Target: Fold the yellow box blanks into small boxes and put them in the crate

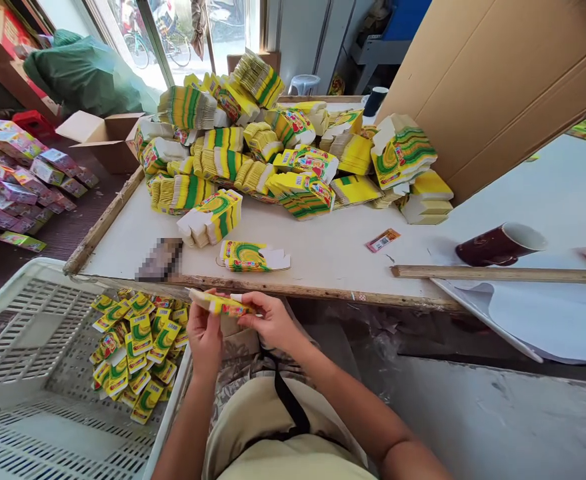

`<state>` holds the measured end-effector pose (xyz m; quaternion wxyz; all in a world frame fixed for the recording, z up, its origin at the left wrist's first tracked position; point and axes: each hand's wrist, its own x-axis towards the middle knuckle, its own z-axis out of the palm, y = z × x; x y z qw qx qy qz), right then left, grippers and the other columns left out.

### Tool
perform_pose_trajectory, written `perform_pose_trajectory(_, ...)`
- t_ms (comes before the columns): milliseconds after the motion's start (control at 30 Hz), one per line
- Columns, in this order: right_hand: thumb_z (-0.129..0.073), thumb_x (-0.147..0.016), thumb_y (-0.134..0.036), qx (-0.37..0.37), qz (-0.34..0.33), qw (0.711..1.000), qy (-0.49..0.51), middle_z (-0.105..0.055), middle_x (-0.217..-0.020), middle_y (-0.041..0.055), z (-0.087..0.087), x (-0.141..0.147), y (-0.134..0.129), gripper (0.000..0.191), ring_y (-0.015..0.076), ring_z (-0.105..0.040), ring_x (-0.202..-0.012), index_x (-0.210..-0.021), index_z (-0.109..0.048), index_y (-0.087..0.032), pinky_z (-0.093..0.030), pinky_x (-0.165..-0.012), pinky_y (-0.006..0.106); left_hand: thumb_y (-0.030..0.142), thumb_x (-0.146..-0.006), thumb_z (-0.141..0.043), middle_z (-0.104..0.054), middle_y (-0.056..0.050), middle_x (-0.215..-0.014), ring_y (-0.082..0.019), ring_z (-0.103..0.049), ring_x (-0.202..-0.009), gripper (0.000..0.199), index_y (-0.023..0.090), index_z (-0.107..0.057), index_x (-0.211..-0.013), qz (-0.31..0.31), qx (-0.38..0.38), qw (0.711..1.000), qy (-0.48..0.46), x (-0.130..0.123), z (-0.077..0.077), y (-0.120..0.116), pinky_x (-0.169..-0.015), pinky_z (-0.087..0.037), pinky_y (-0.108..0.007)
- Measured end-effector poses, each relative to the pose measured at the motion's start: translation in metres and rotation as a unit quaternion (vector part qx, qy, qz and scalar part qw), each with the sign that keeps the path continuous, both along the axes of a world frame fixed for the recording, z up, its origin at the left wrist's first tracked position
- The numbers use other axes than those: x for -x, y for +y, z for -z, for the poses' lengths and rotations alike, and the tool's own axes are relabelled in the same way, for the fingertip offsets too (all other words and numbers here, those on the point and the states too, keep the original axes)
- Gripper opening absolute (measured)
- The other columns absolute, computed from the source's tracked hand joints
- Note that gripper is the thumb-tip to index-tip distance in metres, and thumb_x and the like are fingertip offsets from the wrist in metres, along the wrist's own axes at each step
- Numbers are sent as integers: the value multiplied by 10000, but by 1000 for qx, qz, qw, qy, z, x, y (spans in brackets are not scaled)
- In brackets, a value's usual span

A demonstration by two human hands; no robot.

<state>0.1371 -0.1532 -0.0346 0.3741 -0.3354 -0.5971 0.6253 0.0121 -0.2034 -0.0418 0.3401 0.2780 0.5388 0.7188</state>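
Between my two hands, just in front of the table's wooden edge, is a small yellow carton (226, 307) with a green and red print. My left hand (205, 337) grips its left end, where a pale flap shows. The fingers of my right hand (270, 319) pinch its right end. On the table beyond lies a flattened yellow carton (245, 255) with white flaps spread out. Behind it stands a short stack of the same cartons (215, 217). To my left, a white plastic crate (3, 370) holds many yellow cartons (140, 333) in a loose heap.
Bundles of flat yellow cartons (223, 157) are piled at the back of the table (343, 257). A dark mug (493, 245) lies tipped near a wooden strip (503, 273) at the right. A large cardboard sheet (487, 80) leans there. Pink boxes (15, 177) are heaped at the far left.
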Motion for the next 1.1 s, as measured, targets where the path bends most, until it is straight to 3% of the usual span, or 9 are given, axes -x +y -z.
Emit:
perform_pose_trajectory(167,-620,-892,-427,-119,6,992,-47,-745,-807,48,-6,-20,13,259,190,-651,-729,-914,-775,-220,-531,-695,324,436,-692,-816,-753,-26,-836,-197,-697,-799,306,192,-733,-856,20,41,998,32,22,-3,-9,-811,-566,-334)
perform_pose_trajectory(367,-493,-981,-242,-409,-19,887,-211,-738,-916,74,-23,-38,26,260,235,-591,-925,-1007,-751,-269,-461,-933,458,771,-636,-679,-540,-151,-1442,-380,-470,-1346,955,233,-507,-1406,208,55,946,243,63,-45,-23,-1138,-352,-552)
perform_pose_trajectory(433,-515,-977,-248,-465,-58,859,-206,-726,-884,44,-27,-34,21,225,222,-588,-946,-1029,-730,-289,-428,-1020,460,590,-564,-849,-467,-153,-1504,-391,-418,-1385,1048,243,-428,-1459,245,116,903,334,58,-48,-23,-1166,-298,-580)
perform_pose_trajectory(500,-515,-978,-232,-497,-82,844,-182,-724,-945,14,-28,-28,13,235,209,-593,-1044,-1088,-697,-332,-328,-1142,475,387,-589,-881,-533,-142,-1443,-364,-507,-1316,988,242,-420,-1451,279,145,879,359,45,-42,-19,-1110,-397,-549)
perform_pose_trajectory(600,-592,-929,-326,-434,-7,890,-143,-569,-1381,71,-23,-22,6,411,283,-437,-1351,-1337,-546,-329,-211,-1206,553,270,-757,-713,-628,-113,-1316,-291,-620,-1177,668,224,-461,-1374,270,149,884,351,27,-29,-14,-999,-509,-458)
perform_pose_trajectory(700,-573,-912,-449,-248,82,959,-109,-386,-1538,145,-14,-18,6,647,338,-329,-1440,-1487,-365,-239,-299,-1168,573,255,-733,-708,-632,-131,-1301,-298,-633,-1146,723,201,-401,-1386,215,164,890,366,18,-19,-18,-961,-525,-451)
perform_pose_trajectory(867,-517,-923,-489,-11,-93,995,-32,-665,-1260,139,0,-4,7,471,295,-620,-1195,-1309,-573,-225,-492,-1037,488,196,-693,-699,-611,-137,-1322,-301,-639,-1136,821,247,-314,-1417,236,154,880,382,8,-6,-31,-919,-539,-451)
perform_pose_trajectory(1000,-622,-842,-562,33,-91,995,16,-672,-1256,151,8,-1,1,603,299,-668,-1118,-1337,-548,-227,-535,-982,471,150,-680,-649,-653,-86,-1210,-259,-669,-1036,583,266,-426,-1206,225,127,879,401,5,-5,-32,-856,-545,-401)
perform_pose_trajectory(1100,-618,-860,-498,-33,-77,996,-1,-573,-1400,177,5,-6,-4,714,303,-577,-1267,-1475,-408,-202,-456,-1076,488,152,-676,-615,-687,-37,-977,-234,-686,-831,517,250,-423,-1145,233,156,876,392,7,-8,-28,-727,-547,-367)
